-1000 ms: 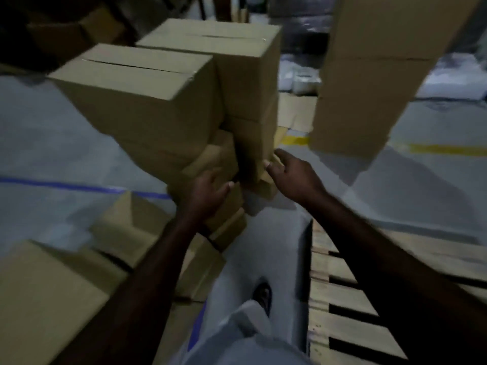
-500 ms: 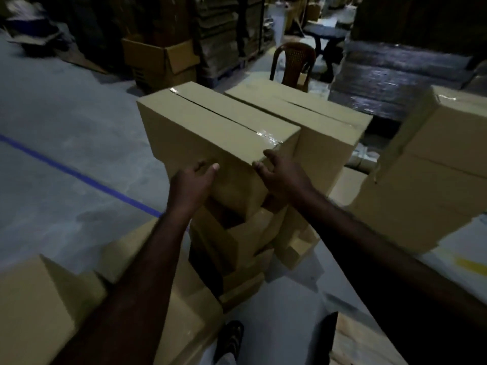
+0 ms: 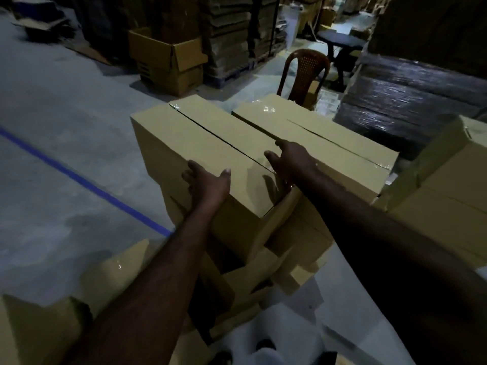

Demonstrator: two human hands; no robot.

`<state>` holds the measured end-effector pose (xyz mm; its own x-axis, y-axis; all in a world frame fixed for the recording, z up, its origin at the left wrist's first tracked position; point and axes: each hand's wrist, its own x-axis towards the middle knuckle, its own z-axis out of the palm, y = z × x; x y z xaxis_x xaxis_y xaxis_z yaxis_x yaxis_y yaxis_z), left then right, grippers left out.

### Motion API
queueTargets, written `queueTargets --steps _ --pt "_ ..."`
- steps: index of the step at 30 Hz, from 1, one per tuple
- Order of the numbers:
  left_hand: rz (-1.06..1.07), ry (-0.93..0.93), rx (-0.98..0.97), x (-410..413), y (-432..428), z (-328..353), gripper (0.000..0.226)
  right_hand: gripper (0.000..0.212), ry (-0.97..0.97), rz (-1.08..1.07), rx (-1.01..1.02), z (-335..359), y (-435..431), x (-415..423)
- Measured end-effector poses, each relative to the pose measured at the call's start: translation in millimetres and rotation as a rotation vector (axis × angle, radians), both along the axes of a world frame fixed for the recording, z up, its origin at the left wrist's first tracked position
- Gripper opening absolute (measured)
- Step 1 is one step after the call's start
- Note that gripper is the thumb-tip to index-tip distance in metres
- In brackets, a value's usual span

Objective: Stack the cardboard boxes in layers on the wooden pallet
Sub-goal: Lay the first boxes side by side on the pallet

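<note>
Head view: left hand (image 3: pixel 208 185) and right hand (image 3: pixel 290 162), 1 s ago low at the stack's foot, now press straight-fingered, ungripping, on the top cardboard box (image 3: pixel 205 138), near face and right edge; lift likely next; pallet out of view

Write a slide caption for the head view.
Open left hand and right hand at the near end of a tan taped cardboard box topping a stack; brown plastic chair behind.

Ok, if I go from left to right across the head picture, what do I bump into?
blue floor line → left hand → right hand → stack of cardboard boxes at the right edge
</note>
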<state>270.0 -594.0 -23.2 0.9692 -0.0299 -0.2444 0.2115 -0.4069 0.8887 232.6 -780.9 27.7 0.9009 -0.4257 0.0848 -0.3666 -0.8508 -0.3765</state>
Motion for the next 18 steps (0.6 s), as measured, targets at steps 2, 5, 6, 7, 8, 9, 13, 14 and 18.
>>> queueTargets --steps 2,5,6,7,8,9,13,14,18 --pt "-0.021 0.014 -0.022 1.3 -0.7 -4.1 0.102 0.058 0.039 0.015 -0.030 -3.1 -6.8 13.3" --pt "-0.028 0.020 -0.073 5.3 5.8 -9.0 0.102 0.059 0.105 0.049 -0.027 -3.4 -15.9 35.9" --pt "-0.026 0.029 -0.098 6.1 9.6 -10.3 0.104 0.060 0.121 0.064 -0.019 -3.7 -17.3 42.9" --pt "-0.020 0.042 -0.126 6.2 13.7 -12.0 0.107 0.060 0.129 0.078 -0.009 -3.7 -18.6 49.6" --pt "-0.002 0.057 -0.152 6.8 18.4 -14.8 0.109 0.060 0.140 0.086 -0.010 -2.2 -18.6 56.4" --pt "0.025 0.080 -0.174 7.0 22.9 -17.3 0.111 0.059 0.154 0.090 -0.027 -0.5 -17.6 62.6" --pt "0.121 0.230 -0.276 20.7 42.9 -18.2 0.119 0.062 0.201 0.054 -0.044 1.4 -17.1 91.7" --pt "0.146 0.253 -0.298 24.5 46.5 -14.3 0.120 0.064 0.230 0.052 -0.028 1.0 -17.4 97.9" --pt "0.269 0.201 -0.372 43.5 57.0 -9.4 0.118 0.048 0.291 0.088 0.152 -2.9 -6.2 106.5"
